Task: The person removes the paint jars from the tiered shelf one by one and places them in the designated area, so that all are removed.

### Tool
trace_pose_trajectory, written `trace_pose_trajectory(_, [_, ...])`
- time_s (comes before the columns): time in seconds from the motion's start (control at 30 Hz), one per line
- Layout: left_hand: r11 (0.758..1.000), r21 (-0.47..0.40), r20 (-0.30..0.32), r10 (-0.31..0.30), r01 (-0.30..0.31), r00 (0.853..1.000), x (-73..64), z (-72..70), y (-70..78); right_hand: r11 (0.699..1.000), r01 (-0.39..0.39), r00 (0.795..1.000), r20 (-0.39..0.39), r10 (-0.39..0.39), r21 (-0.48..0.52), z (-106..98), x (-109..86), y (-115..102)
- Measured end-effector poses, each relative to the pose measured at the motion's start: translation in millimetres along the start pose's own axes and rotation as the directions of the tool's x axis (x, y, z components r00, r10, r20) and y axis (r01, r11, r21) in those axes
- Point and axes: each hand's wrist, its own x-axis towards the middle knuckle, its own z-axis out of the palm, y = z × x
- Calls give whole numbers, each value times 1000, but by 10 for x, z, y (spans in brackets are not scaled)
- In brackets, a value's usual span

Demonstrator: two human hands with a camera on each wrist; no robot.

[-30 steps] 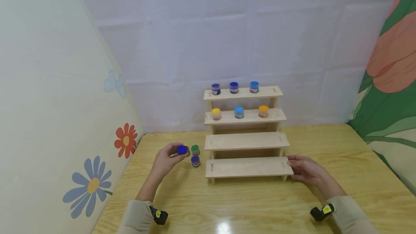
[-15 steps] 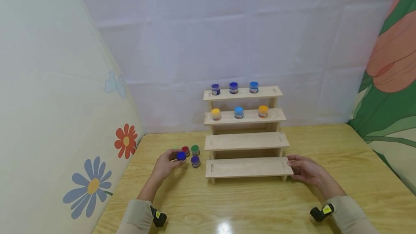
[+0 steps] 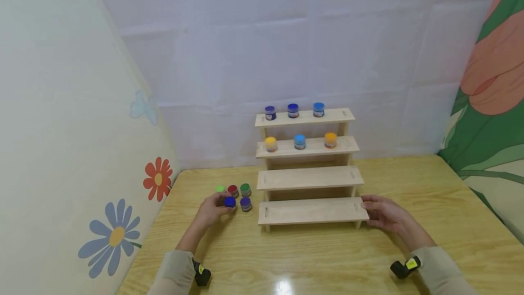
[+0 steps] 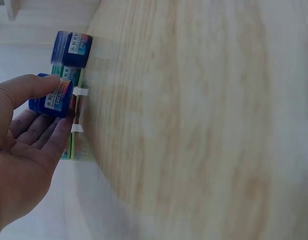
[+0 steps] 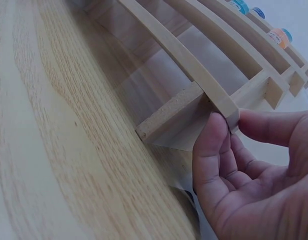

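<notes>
Between thumb and fingers my left hand (image 3: 210, 209) pinches a small paint jar with a blue lid (image 3: 230, 202), its printed label showing in the left wrist view. Right beside it on the table stands a purple-lidded paint jar (image 3: 245, 204). Behind these two are a light green jar (image 3: 221, 189), partly hidden by the hand, a red-lidded jar (image 3: 233, 190) and a dark green one (image 3: 245, 189). My right hand (image 3: 385, 214) grips the right end of the lowest board of a stepped wooden rack (image 3: 313, 211), thumb on one face and fingers under it in the right wrist view.
The rack's top step holds a purple jar (image 3: 270, 113), a blue jar (image 3: 292, 110) and a light blue jar (image 3: 318, 109). One step down are a yellow jar (image 3: 270, 144), another light blue jar (image 3: 299, 141) and an orange jar (image 3: 330, 140). White cloth (image 3: 229, 67) hangs behind the table.
My left hand has brought the blue-lidded jar toward the table's front, down beside the purple-lidded one, uncovering the red and light green jars. The right hand stays on the rack.
</notes>
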Motion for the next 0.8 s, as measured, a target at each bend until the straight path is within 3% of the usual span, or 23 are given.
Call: trace_pose_trajectory(0.8, [997,74,-16,7,-6,1000,2,67,16,1000,-2,1000,12,2,-2,-1,4,4])
